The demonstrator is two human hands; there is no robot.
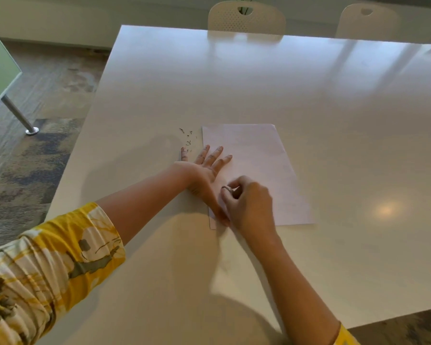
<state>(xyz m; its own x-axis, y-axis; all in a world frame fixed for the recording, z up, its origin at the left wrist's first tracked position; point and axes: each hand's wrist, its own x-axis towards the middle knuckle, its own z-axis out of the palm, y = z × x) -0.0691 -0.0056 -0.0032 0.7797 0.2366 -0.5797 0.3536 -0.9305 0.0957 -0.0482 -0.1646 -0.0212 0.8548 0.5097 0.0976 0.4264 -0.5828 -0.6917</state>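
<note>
left hand [204,171]: flat, palm down, fingers straight and spread, pressing the left edge of the paper sheet [259,160]; outermost finger is off the sheet, on the desk [284,83].
right hand [250,202]: fingers curled, pinching a small pale object [230,189] at the fingertips, just beside the base of the left thumb; too small to tell what it is.
paper sheet: white, flat on the desk, slightly skewed; its near left corner is under both hands. A second edge peeks out at the bottom left, so probably more than one sheet.
small dark bits [188,138]: scattered on the desk just beside the sheet's far left corner, near the left fingertips; probably pulled staples.
step in hand: likely working something small loose at the sheet's left edge while the flat hand pins it.
how to do it well: press the palm firmly close to the work point so the paper can't lift; pull low and short, not straight up; keep the left thumb clear of the pinch; drop the piece with the other bits.
risk: sheet slipping on the glossy top, or tearing at the edge.
sleeve [60,250]: yellow and white print, left arm.
chairs [246,19]: two, pale, at the far edge of the desk.
floor [35,150]: patterned carpet, left.
</note>
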